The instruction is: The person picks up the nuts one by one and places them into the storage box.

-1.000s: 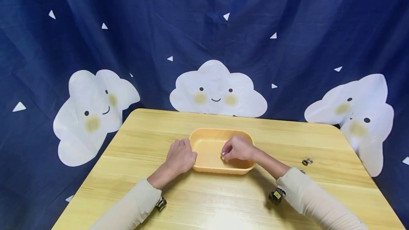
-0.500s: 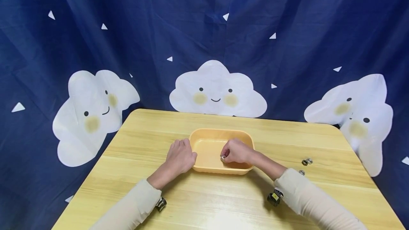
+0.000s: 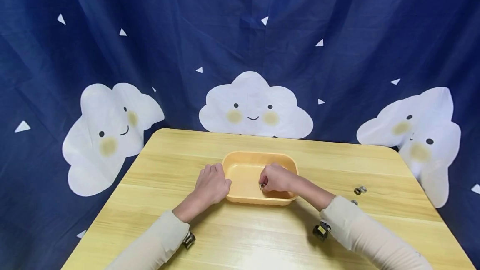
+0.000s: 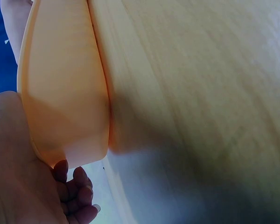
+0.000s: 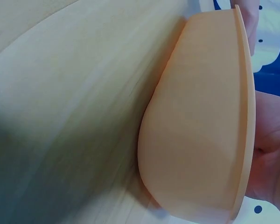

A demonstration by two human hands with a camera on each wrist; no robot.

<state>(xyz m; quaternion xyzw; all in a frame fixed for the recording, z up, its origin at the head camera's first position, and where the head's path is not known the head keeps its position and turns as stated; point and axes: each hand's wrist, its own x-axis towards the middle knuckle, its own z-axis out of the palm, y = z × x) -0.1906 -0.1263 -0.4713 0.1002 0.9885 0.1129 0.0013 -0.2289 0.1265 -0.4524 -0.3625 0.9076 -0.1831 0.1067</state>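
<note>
A pale orange plastic tray (image 3: 240, 177) with rounded corners sits on the wooden table. My left hand (image 3: 212, 183) grips its left end at the rim, and in the left wrist view the curled fingers (image 4: 77, 193) show by the tray's corner. My right hand (image 3: 278, 177) reaches down inside the tray, toward its right half. Between thumb and fingers it pinches a small shiny metal nut (image 3: 261, 186), low over the tray floor. In the right wrist view the tray wall (image 5: 196, 116) hides the fingertips and the nut.
On the table to the right lie two more metal nuts (image 3: 358, 191) side by side, with another nut (image 3: 354, 202) nearer the right sleeve and partly behind it. A dark blue curtain with white clouds (image 3: 255, 107) hangs behind the table's far edge.
My right hand has dipped a little lower in the tray with the nut, and its forearm has shifted slightly left. The left hand keeps its place on the rim.
</note>
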